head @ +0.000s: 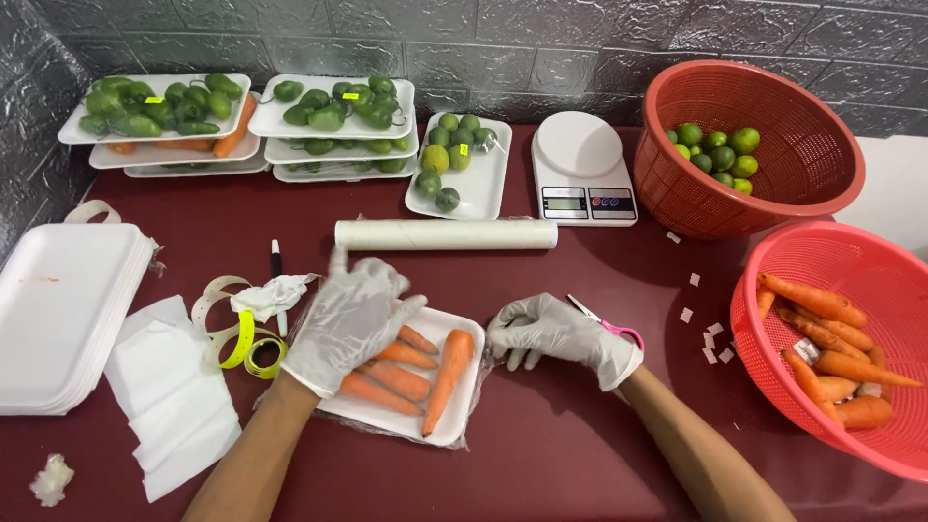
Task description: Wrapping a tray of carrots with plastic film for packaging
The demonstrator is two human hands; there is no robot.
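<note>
A white foam tray [462,416] with several carrots [448,377] sits on the dark red table, covered with clear film. My left hand [346,319], in a thin white glove, lies flat with spread fingers on top of the carrots at the tray's left side. My right hand [559,333], also gloved, rests at the tray's right edge with fingers curled down on the film. A roll of cling film [445,234] lies just behind the tray.
Pink-handled scissors [611,327] lie by my right hand. A red basket of carrots [870,261] is at right, a basket of limes [773,97] and a kitchen scale [582,169] behind. Trays of green peppers [333,121] and limes [488,184] at back; stacked empty trays [58,319], tape strip [242,343], marker [275,259] at left.
</note>
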